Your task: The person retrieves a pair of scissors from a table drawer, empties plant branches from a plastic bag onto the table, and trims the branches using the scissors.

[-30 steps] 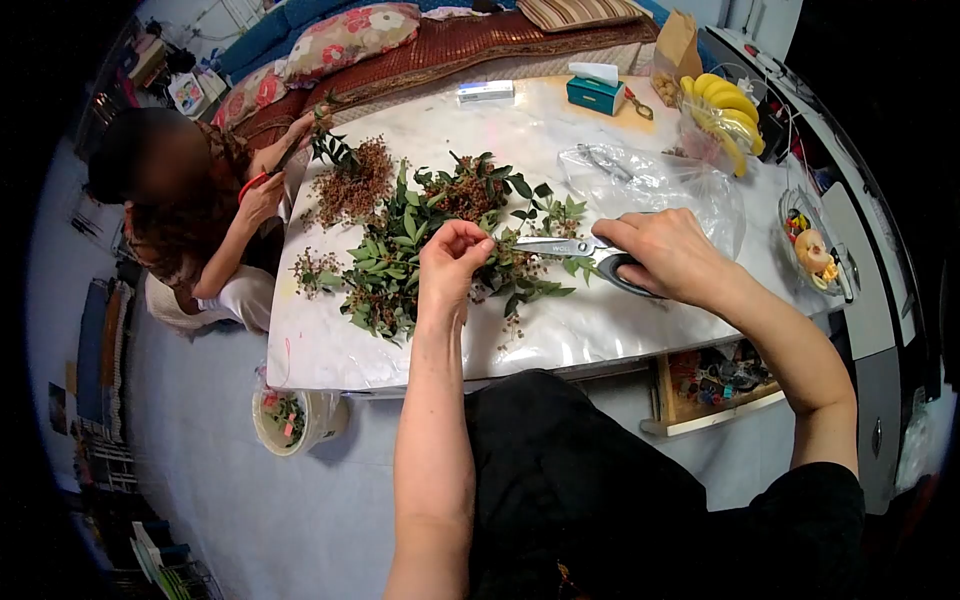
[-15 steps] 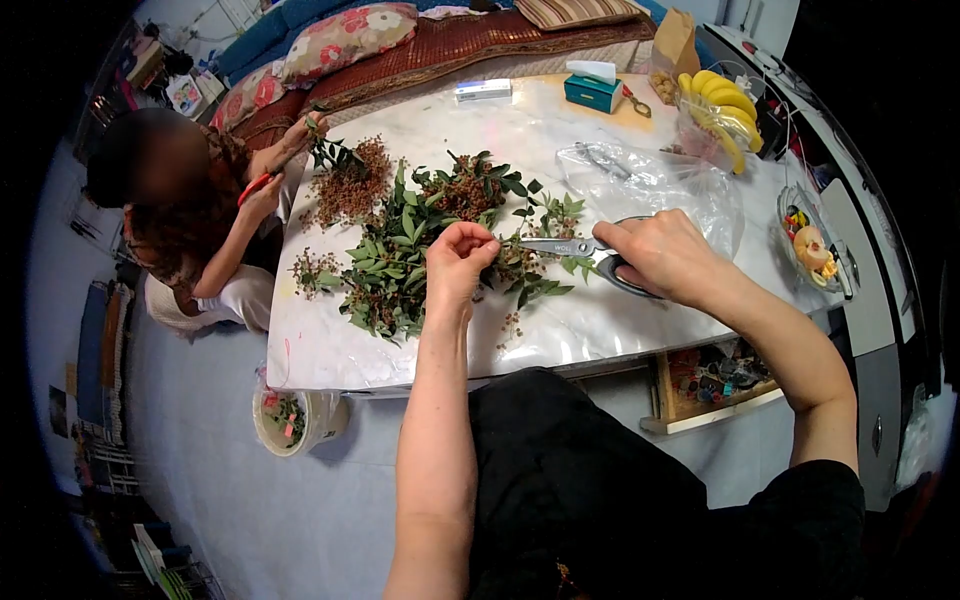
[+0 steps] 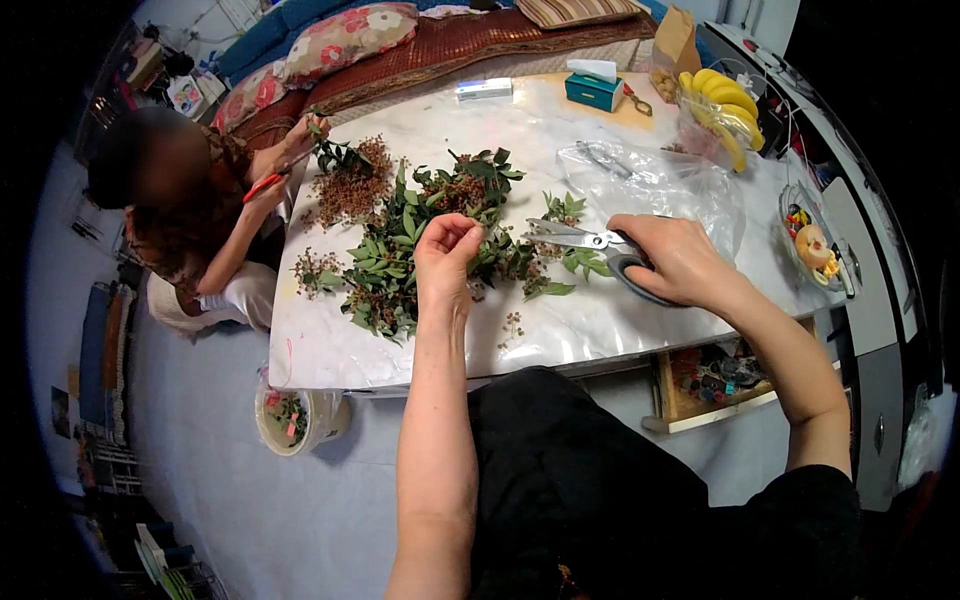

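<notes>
The person's right hand (image 3: 685,262) is grasping scissors (image 3: 597,241) by the handles (image 3: 619,267), apparently for control; the left hand (image 3: 447,258) is pinching beside foliage (image 3: 385,278), its contents unclear.

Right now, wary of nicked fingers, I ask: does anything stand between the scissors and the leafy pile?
Yes: the left hand, left of the scissors, partly covers the leafy pile; nothing else visible blocks it.

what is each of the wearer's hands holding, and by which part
The right hand holds the scissors by the handles. The left hand is closed in a pinch; whether it grips anything cannot be told.
</notes>
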Motion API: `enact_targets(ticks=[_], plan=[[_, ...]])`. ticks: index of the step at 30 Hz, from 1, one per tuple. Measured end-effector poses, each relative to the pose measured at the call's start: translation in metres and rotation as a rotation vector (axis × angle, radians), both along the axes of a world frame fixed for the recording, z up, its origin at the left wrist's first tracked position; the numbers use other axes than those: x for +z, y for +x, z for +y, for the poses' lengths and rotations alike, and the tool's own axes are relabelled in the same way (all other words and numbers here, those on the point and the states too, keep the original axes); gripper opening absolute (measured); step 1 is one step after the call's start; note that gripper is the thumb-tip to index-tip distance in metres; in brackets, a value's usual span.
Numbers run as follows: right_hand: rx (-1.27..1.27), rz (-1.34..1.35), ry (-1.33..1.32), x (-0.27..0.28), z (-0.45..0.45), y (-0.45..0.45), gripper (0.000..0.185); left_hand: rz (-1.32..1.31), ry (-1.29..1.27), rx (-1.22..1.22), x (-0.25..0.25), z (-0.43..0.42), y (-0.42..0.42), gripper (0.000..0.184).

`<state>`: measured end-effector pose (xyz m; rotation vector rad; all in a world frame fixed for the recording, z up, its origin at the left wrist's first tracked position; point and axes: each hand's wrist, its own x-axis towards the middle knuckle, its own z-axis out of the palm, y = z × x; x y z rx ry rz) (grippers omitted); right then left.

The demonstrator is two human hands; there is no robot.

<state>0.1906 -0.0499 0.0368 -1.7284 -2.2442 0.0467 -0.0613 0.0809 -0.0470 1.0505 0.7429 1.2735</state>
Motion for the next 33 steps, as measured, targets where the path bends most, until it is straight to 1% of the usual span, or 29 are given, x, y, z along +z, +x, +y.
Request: enact_targets(ticks=[1,2,4,5,7,8,9,10,11,12,13,15,18,21,28,33], plan=[[0.004,0.114,-0.031,0.002,-0.003,-0.001,0.032,0.000,-0.001,0.000,0.001,-0.001,0.001,0.016],[0.003,0.116,-0.032,0.000,-0.005,-0.002,0.032,-0.028,-0.006,-0.005,0.001,-0.002,0.002,0.016],[0.005,0.291,-0.150,-0.005,-0.009,-0.001,0.038,-0.054,-0.008,-0.009,0.002,-0.003,0.003,0.015],[0.007,0.290,-0.148,-0.009,-0.011,-0.002,0.038,-0.077,-0.002,-0.004,0.002,-0.002,0.003,0.016],[-0.042,0.652,-0.323,-0.020,-0.018,-0.005,0.040,-0.100,0.000,0.006,0.001,-0.002,0.001,0.016],[-0.037,0.883,-0.388,-0.034,-0.021,-0.006,0.040,-0.115,0.011,0.015,0.001,-0.001,0.000,0.016],[-0.037,0.883,-0.390,-0.034,-0.024,-0.010,0.040,-0.130,0.021,0.022,0.002,-0.002,0.000,0.017],[-0.047,0.930,-0.479,-0.034,-0.026,-0.014,0.039,-0.130,0.020,0.021,0.003,-0.003,0.001,0.017],[-0.056,0.976,-0.568,-0.034,-0.028,-0.017,0.038,-0.062,0.063,0.062,0.003,-0.005,0.002,0.017],[-0.043,1.143,-0.595,-0.039,-0.027,-0.021,0.038,0.006,0.107,0.103,0.005,-0.007,0.003,0.017],[-0.043,1.145,-0.596,-0.040,-0.027,-0.020,0.038,0.008,0.106,0.103,0.007,-0.009,0.003,0.017],[-0.058,1.152,-0.607,-0.040,-0.022,-0.017,0.041,0.123,0.162,0.123,0.011,-0.011,0.003,0.016],[-0.084,1.147,-0.635,-0.035,-0.015,-0.014,0.042,0.156,0.191,0.124,0.013,-0.012,0.003,0.015],[-0.051,1.120,-0.673,-0.034,-0.009,-0.009,0.042,0.145,0.216,0.088,0.016,-0.012,0.004,0.014],[-0.046,1.125,-0.673,-0.036,-0.007,-0.005,0.044,0.167,0.202,0.065,0.017,-0.012,0.004,0.012],[-0.035,1.222,-0.698,-0.032,-0.012,0.002,0.042,0.215,0.201,0.093,0.018,-0.012,0.003,0.011]])
